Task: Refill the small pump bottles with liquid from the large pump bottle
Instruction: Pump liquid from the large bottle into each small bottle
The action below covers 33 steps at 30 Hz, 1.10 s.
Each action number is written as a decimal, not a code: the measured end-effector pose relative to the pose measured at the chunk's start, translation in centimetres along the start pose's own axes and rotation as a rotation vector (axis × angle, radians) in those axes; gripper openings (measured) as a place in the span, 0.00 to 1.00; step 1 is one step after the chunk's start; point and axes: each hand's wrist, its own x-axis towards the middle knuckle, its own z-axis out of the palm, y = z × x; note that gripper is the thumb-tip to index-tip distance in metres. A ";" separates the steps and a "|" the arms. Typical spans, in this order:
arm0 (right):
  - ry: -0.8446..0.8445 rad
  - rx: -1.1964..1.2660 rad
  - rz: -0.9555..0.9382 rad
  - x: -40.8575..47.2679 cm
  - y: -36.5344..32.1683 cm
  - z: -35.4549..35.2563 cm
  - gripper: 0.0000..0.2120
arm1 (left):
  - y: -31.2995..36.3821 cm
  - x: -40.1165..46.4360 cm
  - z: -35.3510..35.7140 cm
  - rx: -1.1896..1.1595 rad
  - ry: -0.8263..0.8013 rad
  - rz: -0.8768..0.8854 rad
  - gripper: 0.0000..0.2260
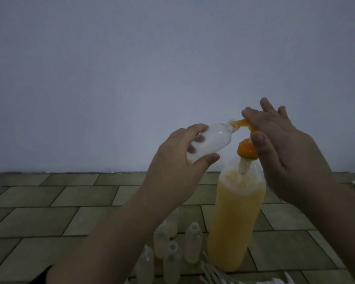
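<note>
While tilted, clear small bottle (208, 140), orange nozzle (239, 123)

The large pump bottle (236, 218) stands upright on the tiled worktop (49, 201), right of centre; the right hand (285, 148) lies over its pump head (246, 149); the spout (241, 123) points left into the mouth of a small bottle (74, 138), tilted, held above the worktop in the left hand (176, 160); further small bottles (193, 240) stand clustered just left of the large bottle, nearer the viewer; a wall (152, 68) rises behind the worktop.
</note>
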 end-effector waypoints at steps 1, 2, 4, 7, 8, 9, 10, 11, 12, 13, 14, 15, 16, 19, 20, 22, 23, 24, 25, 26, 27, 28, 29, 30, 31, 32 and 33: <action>0.006 0.000 -0.006 0.0 -0.1 0.1 0.36 | 0.2 0.1 -0.1 0.017 0.001 0.009 0.21; 0.016 -0.002 -0.011 0.0 -0.2 0.2 0.36 | 0.3 0.2 -0.2 0.041 0.003 0.026 0.22; 0.040 -0.007 -0.010 0.0 -0.4 0.5 0.36 | 0.7 0.4 -0.3 0.102 0.014 0.066 0.22; 0.069 0.008 0.009 -0.1 -0.5 1.0 0.37 | 0.9 0.4 -0.3 0.143 0.021 0.079 0.22; 0.081 0.013 0.005 -0.3 -0.6 1.3 0.37 | 0.8 0.3 -0.2 0.146 0.019 0.076 0.22; 0.090 0.018 -0.001 -0.5 -0.7 1.6 0.36 | 0.7 0.2 -0.1 0.152 0.014 0.069 0.23; 0.095 0.025 -0.003 -0.8 -0.7 1.9 0.36 | 0.6 0.0 0.0 0.157 0.005 0.059 0.23; 0.094 0.033 0.000 -1.0 -0.7 2.1 0.36 | 0.6 -0.1 0.0 0.160 -0.007 0.048 0.23; 0.088 0.040 0.005 -1.0 -0.7 2.2 0.36 | 0.5 -0.2 0.0 0.162 -0.017 0.040 0.23; 0.070 0.042 0.006 -0.9 -0.6 2.1 0.37 | 0.5 -0.2 -0.1 0.162 -0.022 0.036 0.23; 0.046 0.036 -0.001 -0.7 -0.5 1.8 0.38 | 0.6 -0.1 -0.2 0.159 -0.025 0.034 0.23; 0.025 0.024 -0.012 -0.4 -0.4 1.4 0.38 | 0.8 0.0 -0.3 0.154 -0.028 0.038 0.23; 0.019 0.016 -0.020 0.0 -0.3 0.9 0.38 | 0.9 0.2 -0.5 0.153 -0.027 0.046 0.23; 0.056 0.012 -0.006 0.2 -0.3 0.6 0.38 | 1.3 0.6 -0.6 0.169 -0.007 0.079 0.24; 0.081 0.023 0.002 0.0 -0.3 0.8 0.37 | 1.4 0.6 -0.5 0.171 -0.008 0.083 0.24; 0.127 0.051 0.022 -0.6 -0.4 1.5 0.36 | 1.3 0.4 -0.2 0.185 -0.016 0.080 0.24; 0.136 0.062 0.032 -0.9 -0.5 1.9 0.36 | 1.1 0.2 0.0 0.191 -0.019 0.073 0.24; 0.129 0.072 0.040 -1.0 -0.6 2.1 0.37 | 1.0 0.1 0.0 0.189 -0.023 0.063 0.24; 0.111 0.077 0.037 -1.1 -0.7 2.2 0.37 | 0.9 -0.1 0.0 0.184 -0.030 0.052 0.24; 0.089 0.073 0.025 -1.0 -0.7 2.2 0.38 | 0.9 -0.2 -0.1 0.177 -0.034 0.043 0.24; 0.070 0.061 0.012 -0.9 -0.7 2.0 0.38 | 1.0 -0.2 -0.4 0.171 -0.034 0.038 0.24; 0.056 0.046 0.001 -0.6 -0.6 1.7 0.38 | 1.1 -0.2 -0.6 0.164 -0.032 0.040 0.24; 0.047 0.034 -0.008 -0.3 -0.6 1.3 0.39 | 1.2 -0.1 -0.7 0.157 -0.028 0.046 0.24; 0.049 0.028 -0.014 0.0 -0.6 0.9 0.39 | 1.4 0.1 -0.8 0.152 -0.025 0.053 0.24; 0.063 0.028 -0.013 0.1 -0.6 0.7 0.38 | 1.6 0.1 -0.9 0.151 -0.021 0.058 0.24; 0.091 0.034 -0.005 0.1 -0.6 0.8 0.38 | 1.7 0.2 -0.8 0.156 -0.017 0.060 0.24; 0.122 0.043 0.014 0.0 -0.7 1.0 0.37 | 1.7 0.3 -0.7 0.162 -0.016 0.062 0.24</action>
